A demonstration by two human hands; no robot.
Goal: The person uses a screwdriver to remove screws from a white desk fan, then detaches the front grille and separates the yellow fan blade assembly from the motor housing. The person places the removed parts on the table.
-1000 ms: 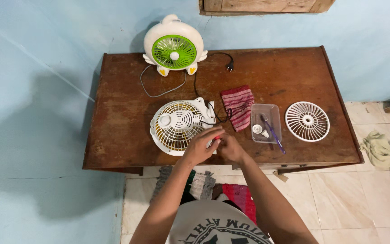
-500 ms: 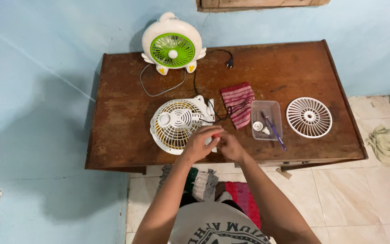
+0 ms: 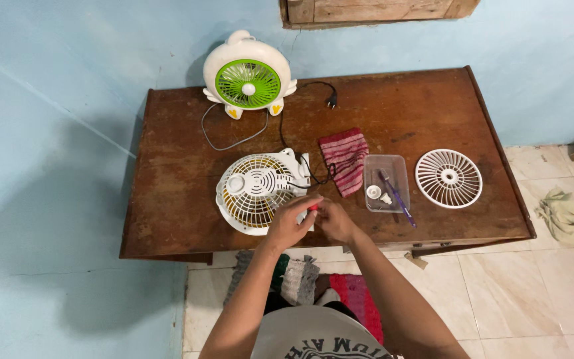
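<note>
Both hands (image 3: 310, 219) pinch red part (image 3: 313, 208).

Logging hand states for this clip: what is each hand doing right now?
Left hand: fingers curled on a small red-tipped object; grip unclear.
Right hand: fingers meet the same object; grip unclear.

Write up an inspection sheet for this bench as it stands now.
Surface: worn brown wooden table against a blue wall.
Job's things: white fan lying flat, grille off; small red item between both hands.
Clutter: loose grille; clear tray holding a toothbrush and small white parts; striped cloth; green fan upright at the back.
Grippers: left hand and right hand pinch the red item beside the white fan.
Cables: black cord with plug; grey cord.
Surroundings: tiled floor, rag, mats under the table.
</note>
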